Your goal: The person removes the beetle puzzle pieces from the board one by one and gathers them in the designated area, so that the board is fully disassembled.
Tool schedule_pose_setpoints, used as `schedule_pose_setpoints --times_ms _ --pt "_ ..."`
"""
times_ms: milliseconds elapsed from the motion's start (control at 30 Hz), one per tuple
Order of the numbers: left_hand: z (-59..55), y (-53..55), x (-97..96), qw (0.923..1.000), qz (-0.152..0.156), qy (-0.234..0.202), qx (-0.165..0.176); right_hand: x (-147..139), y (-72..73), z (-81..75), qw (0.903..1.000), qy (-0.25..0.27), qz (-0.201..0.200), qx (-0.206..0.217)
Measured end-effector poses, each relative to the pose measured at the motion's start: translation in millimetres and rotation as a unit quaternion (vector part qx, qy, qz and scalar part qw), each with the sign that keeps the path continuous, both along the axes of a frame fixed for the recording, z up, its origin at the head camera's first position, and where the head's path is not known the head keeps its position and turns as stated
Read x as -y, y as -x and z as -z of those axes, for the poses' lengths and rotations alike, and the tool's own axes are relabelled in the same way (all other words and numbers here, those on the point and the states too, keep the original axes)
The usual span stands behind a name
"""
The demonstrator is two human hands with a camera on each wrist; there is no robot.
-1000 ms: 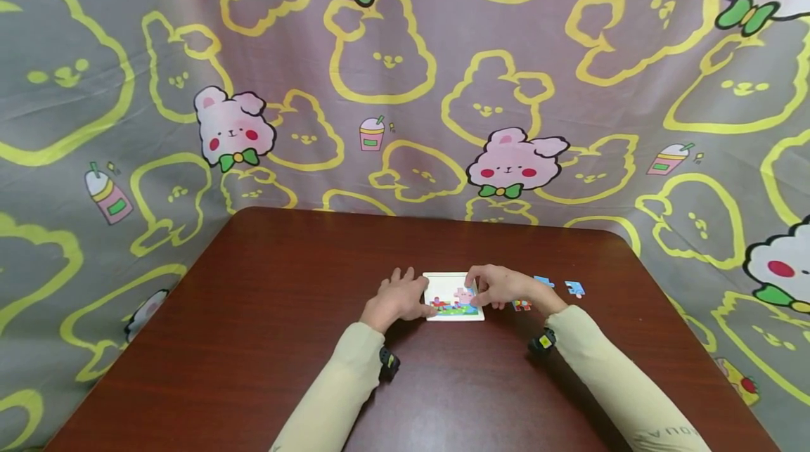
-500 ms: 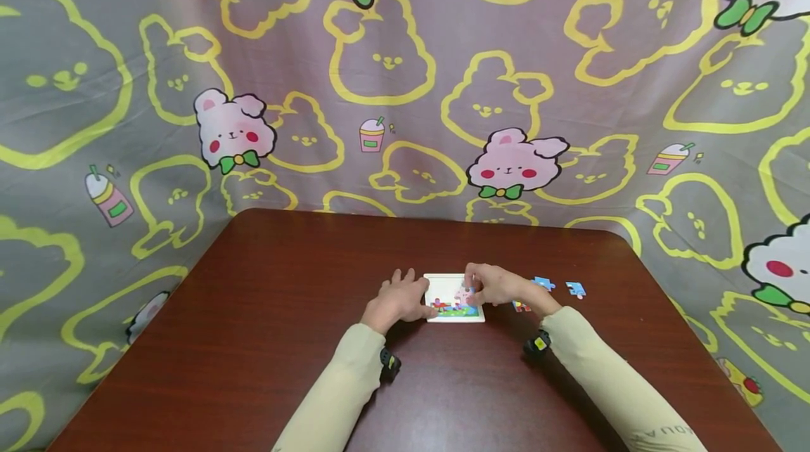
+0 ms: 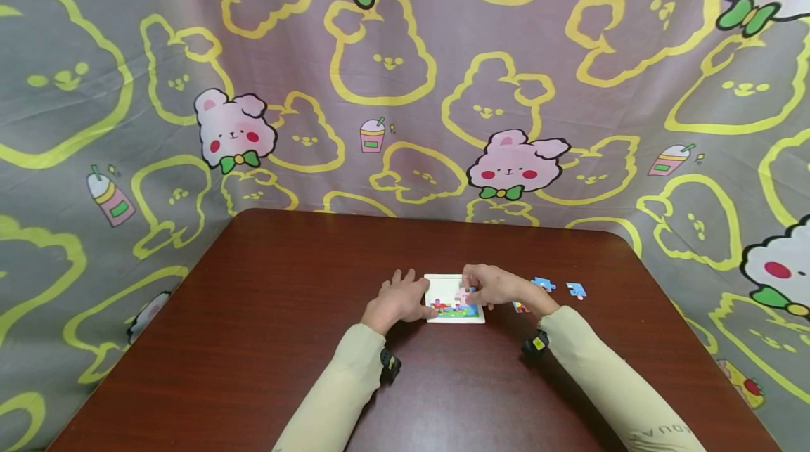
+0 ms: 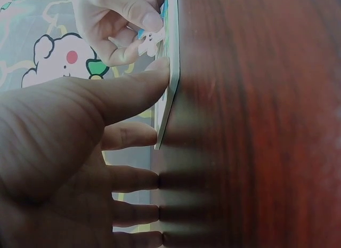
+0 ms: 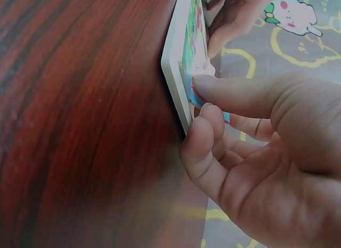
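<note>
1. Currently, one white puzzle tray (image 3: 455, 320), partly filled, lies on the table (image 3: 285, 297) between two hands.
2. Left hand (image 3: 397, 299): grip wide, fingers spread, thumb on tray edge.
3. Right hand (image 3: 496, 285): grip narrow, pinching one puzzle piece (image 4: 151, 45) at tray's right side.
4. Three loose pieces right of tray: blue piece (image 3: 543, 284), second blue piece (image 3: 576, 289), red-and-yellow piece (image 3: 521, 307), partly hidden.

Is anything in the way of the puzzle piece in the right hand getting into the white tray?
Nothing I can see. The right hand holds the puzzle piece right at the white tray; the left hand is at the opposite side. Fingers hide part of the piece.
</note>
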State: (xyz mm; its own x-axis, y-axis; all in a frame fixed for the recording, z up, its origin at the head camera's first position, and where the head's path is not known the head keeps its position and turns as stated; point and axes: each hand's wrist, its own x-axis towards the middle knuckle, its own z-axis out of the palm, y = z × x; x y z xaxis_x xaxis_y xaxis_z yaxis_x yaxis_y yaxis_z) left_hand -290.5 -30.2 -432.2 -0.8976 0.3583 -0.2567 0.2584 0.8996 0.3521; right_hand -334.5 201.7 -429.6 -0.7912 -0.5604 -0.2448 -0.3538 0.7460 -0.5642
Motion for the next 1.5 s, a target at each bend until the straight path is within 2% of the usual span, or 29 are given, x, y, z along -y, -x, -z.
schedule_pose_setpoints --times_ms 167,367,633,833,1267,1500 --pt "-0.6 -0.8 0.3 1.0 -0.001 -0.001 0.002 0.7 -0.3 -1.4 1.0 -0.003 -0.007 -0.003" --pt "-0.7 0.2 -0.4 1.0 -0.002 0.0 -0.004 -2.0 -1.3 -9.4 0.9994 0.022 -0.023 -0.016" --pt "-0.1 0.1 0.7 1.0 0.0 0.0 -0.003 -21.9 -2.5 -18.8 0.9991 0.04 0.014 0.002" --pt "-0.8 -2.4 1.6 1.0 0.003 -0.009 0.001 -46.4 -4.2 -20.5 0.9991 0.039 0.01 0.013" --pt "0.4 -2.5 1.1 0.9998 0.004 -0.019 -0.001 -86.8 -16.0 -34.5 0.9967 0.042 0.046 0.052" --pt "1.5 -1.7 1.5 0.9999 0.005 -0.015 -0.004 -103.9 -19.8 -39.4 0.9969 0.029 0.055 0.047"
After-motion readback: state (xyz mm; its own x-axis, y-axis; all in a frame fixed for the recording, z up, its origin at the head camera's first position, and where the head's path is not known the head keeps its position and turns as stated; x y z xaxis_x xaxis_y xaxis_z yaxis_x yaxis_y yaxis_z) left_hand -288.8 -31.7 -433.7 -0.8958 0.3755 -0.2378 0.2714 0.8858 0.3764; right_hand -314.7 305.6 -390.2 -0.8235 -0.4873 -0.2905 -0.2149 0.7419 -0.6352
